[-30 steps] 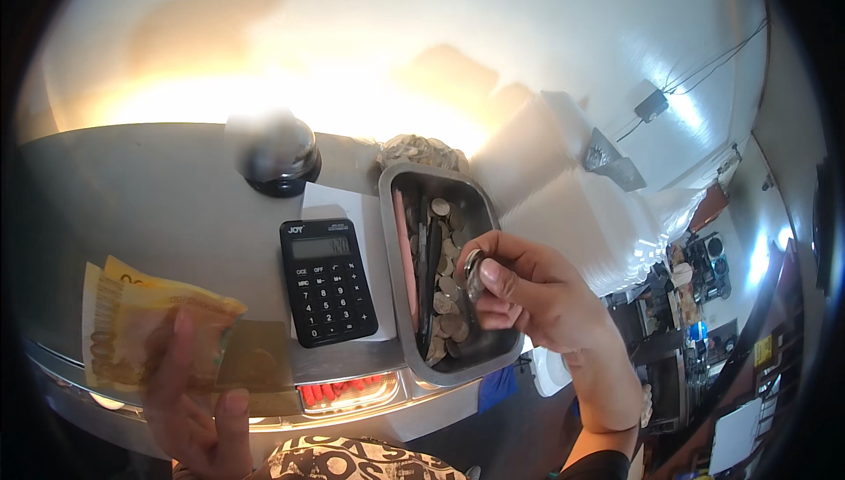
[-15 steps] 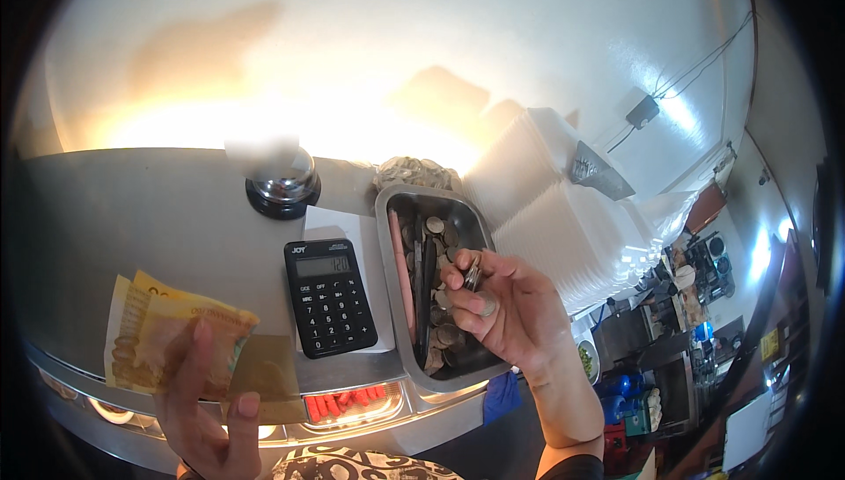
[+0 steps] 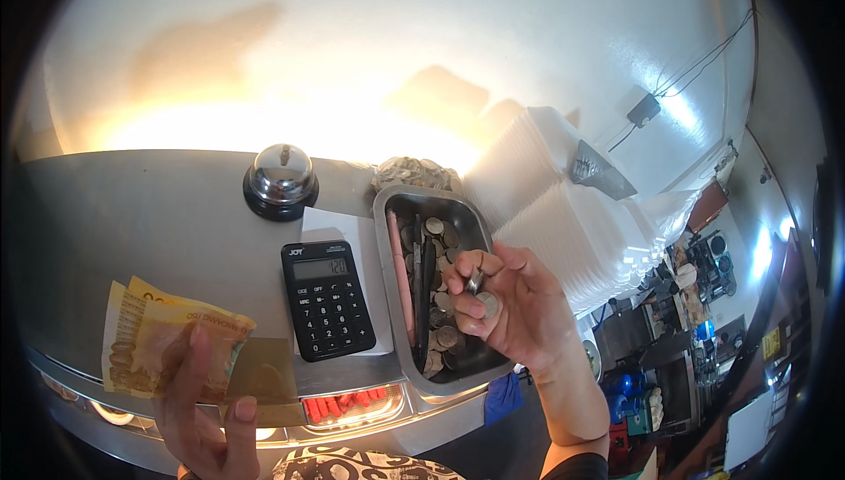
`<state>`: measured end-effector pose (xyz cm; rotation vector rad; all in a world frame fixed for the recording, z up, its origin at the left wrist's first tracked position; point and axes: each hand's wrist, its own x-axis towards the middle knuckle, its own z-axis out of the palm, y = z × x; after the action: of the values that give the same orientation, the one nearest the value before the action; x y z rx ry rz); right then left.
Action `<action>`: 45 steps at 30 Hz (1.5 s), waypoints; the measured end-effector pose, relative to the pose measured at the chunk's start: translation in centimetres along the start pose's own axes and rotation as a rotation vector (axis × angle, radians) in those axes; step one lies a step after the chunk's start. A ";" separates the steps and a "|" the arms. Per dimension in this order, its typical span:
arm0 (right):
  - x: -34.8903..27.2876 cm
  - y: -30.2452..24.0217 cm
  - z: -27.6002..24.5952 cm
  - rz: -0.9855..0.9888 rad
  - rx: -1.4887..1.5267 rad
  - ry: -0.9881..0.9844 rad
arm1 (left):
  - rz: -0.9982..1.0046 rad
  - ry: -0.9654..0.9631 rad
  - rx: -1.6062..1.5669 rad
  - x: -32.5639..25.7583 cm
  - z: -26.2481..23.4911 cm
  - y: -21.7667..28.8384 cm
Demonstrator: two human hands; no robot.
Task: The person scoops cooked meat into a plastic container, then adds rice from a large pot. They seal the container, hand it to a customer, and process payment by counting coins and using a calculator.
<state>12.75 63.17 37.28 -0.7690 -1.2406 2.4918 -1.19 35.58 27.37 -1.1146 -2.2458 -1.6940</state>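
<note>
Folded yellow-orange banknotes (image 3: 176,332) are held at the left between the fingers of my left hand (image 3: 204,418), over the counter's near edge. My right hand (image 3: 519,322) is above a metal tray (image 3: 385,242), its fingers curled round several coins (image 3: 475,281). One more coin (image 3: 487,306) rests against the lower fingers of that hand, and the thumb stands away from them. Loose coins (image 3: 447,337) lie in the tray beside a black pen (image 3: 426,291) and a pink pen (image 3: 398,260). A black calculator (image 3: 327,300) lies to the tray's left, partly on white paper (image 3: 380,256).
A chrome call bell (image 3: 282,179) stands behind the calculator on the steel counter (image 3: 158,225). Stacked white foam containers (image 3: 563,234) rise right of the tray. Behind it sits a clear plastic bag (image 3: 414,172). Red food (image 3: 352,401) lies in a lit compartment below the counter edge.
My right thumb has lifted away from the coins, and that hand has shifted slightly right. The left hand still holds the banknotes, which sit slightly lower. The pale haze over the bell is gone.
</note>
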 end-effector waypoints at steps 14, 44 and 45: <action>-4.4 -4.7 5.8 -0.083 -0.927 -0.036 | 0.110 0.136 -0.003 -0.1 0.6 -1.9; 0.2 -1.8 2.8 -0.519 -2.461 -0.080 | 0.066 0.170 -0.073 0.0 1.0 -1.6; 0.0 -2.3 3.3 -0.462 -2.473 -0.022 | 0.069 0.161 -0.062 -0.1 0.8 -1.8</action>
<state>10.89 62.36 40.72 -0.3864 -3.2031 -0.5067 -1.90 36.05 25.60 -1.0158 -2.0485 -1.7689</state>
